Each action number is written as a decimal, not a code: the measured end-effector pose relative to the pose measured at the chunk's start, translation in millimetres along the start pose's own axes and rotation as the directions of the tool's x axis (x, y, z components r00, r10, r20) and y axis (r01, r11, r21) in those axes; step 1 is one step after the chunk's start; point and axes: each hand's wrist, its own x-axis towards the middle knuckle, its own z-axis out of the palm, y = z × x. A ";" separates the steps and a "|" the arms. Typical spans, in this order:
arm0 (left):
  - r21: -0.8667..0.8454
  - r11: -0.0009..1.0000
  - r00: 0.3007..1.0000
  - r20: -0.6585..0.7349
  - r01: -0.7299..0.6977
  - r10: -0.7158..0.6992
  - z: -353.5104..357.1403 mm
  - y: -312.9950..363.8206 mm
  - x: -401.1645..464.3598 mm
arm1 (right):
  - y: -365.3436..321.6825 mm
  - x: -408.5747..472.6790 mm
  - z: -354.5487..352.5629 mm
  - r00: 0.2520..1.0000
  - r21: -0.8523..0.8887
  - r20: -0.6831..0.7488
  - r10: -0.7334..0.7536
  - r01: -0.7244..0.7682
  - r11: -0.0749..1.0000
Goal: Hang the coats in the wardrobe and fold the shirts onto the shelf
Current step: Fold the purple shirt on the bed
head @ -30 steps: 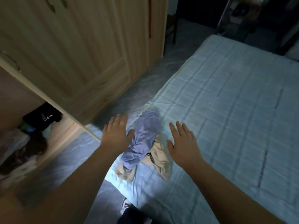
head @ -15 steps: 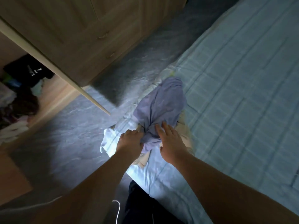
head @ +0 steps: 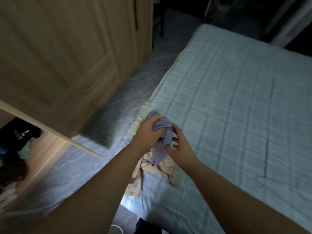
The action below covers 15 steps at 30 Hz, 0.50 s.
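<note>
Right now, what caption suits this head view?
Both hands bunch a lilac shirt above a beige garment on the bed.

There is a single view, taken from a wide-angle camera worn on the person's head. It looks forward and steeply down along both forearms, which enter from the bottom edge and meet near the middle of the frame. The camera sits close above the near corner of the bed (head: 236, 105), with the wardrobe (head: 64, 53) at the left and the floor (head: 128, 92) between them. Straight lines bow toward the edges.
</note>
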 end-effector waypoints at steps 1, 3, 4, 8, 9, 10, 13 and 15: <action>0.019 0.999 0.999 0.018 -0.038 0.038 6.5 19.8 0.7 | -7.4 -7.8 -14.9 1.000 0.055 -0.025 0.005 -0.004 0.998; 0.028 0.994 0.993 0.042 -0.109 0.108 24.6 56.5 3.3 | -18.7 -28.2 -47.7 0.998 0.122 -0.070 0.000 0.009 0.992; 0.023 0.991 0.990 0.041 -0.135 0.134 36.2 74.0 4.5 | -24.0 -40.3 -65.1 0.995 0.147 -0.098 -0.006 0.021 0.989; -0.021 0.988 0.987 0.031 -0.154 0.155 103.3 139.1 0.4 | -25.6 -88.6 -141.2 0.977 0.092 -0.202 -0.073 0.093 0.991; -0.025 0.985 0.985 0.026 -0.170 0.171 123.6 151.5 -3.9 | -22.6 -99.4 -160.7 0.969 0.043 -0.231 -0.086 0.098 0.994; -0.032 0.981 0.981 0.014 -0.191 0.192 144.9 163.2 -9.5 | -19.6 -110.2 -180.6 0.962 0.016 -0.260 -0.085 0.093 0.996; -0.146 0.974 0.985 -0.008 -0.174 0.174 210.2 200.2 -31.9 | -9.1 -136.3 -242.0 0.933 -0.005 -0.360 -0.028 0.028 1.000; -0.179 0.967 0.983 -0.017 -0.183 0.184 248.9 223.8 -41.3 | -4.1 -153.9 -289.6 0.909 -0.075 -0.416 -0.017 -0.016 0.997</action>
